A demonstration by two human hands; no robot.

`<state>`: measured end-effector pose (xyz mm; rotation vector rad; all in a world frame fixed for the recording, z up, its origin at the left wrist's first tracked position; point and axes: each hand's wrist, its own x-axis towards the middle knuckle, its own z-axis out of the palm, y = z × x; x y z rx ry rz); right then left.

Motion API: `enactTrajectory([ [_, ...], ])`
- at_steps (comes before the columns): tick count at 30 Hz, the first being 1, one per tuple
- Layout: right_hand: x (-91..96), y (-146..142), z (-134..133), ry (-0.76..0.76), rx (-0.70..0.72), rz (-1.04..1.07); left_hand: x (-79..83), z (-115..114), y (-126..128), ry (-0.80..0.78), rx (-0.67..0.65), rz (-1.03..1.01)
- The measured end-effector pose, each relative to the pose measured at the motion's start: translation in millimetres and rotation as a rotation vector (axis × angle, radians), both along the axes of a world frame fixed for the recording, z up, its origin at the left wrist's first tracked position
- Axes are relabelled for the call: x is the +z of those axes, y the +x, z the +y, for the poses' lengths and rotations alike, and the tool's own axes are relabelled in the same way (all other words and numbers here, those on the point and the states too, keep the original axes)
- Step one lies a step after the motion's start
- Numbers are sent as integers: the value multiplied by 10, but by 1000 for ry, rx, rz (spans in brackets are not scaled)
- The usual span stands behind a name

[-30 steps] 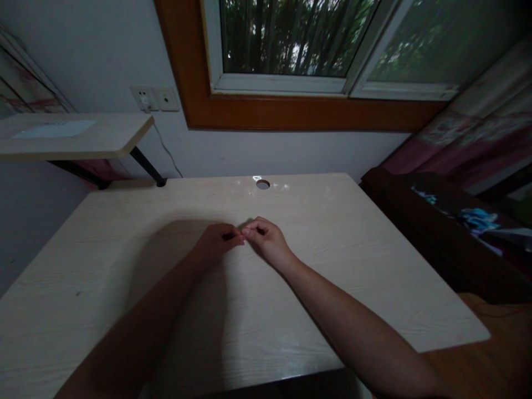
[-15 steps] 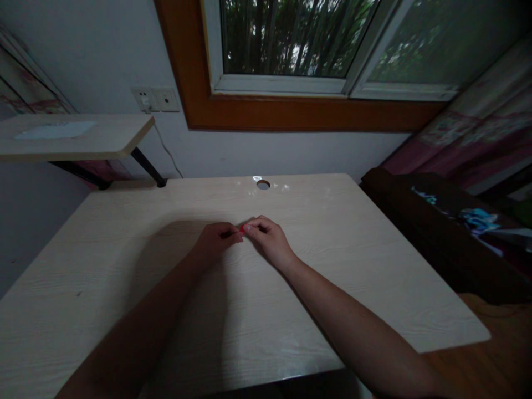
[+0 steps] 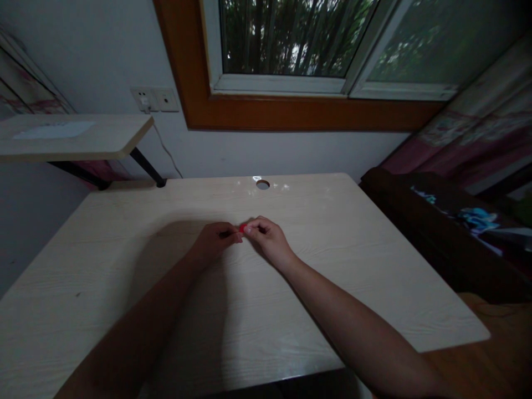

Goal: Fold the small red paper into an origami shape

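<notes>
A small red object (image 3: 242, 228) sits between my fingertips, just above or on the pale wood-grain desk (image 3: 299, 310); its kind is too small to tell. My right hand (image 3: 268, 235) pinches its right side between thumb and index finger. From the other side, my left hand (image 3: 214, 241) meets it with thumb and fingers closed at its left edge. Fingertips hide part of the red piece. The two hands are almost touching, near the middle of the desk.
A raised shelf (image 3: 124, 147) with a paper sheet (image 3: 54, 130) stands at the back left on black legs. A round cable hole (image 3: 262, 184) lies near the desk's back edge. Beyond the right edge is a dark brown piece of furniture (image 3: 399, 221).
Slightly more of the red piece shows between the fingertips. Both hands stay in nearly the same place.
</notes>
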<state>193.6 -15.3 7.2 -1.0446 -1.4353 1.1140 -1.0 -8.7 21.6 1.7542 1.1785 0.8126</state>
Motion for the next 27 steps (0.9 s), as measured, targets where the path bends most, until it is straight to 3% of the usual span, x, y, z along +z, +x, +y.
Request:
enactTrajectory([
  [9, -23, -17, 9, -78, 7, 109, -24, 45, -19, -168, -6, -117],
  [18, 24, -29, -4, -99, -61, 196, 26, 37, 8, -60, 84, -150],
  [23, -8, -25, 16, -127, -52, 231, -61, 84, 14, -15, 152, -190],
  [27, 3, -24, 16, -126, -66, 215, -149, 96, -2, 86, 156, -97],
])
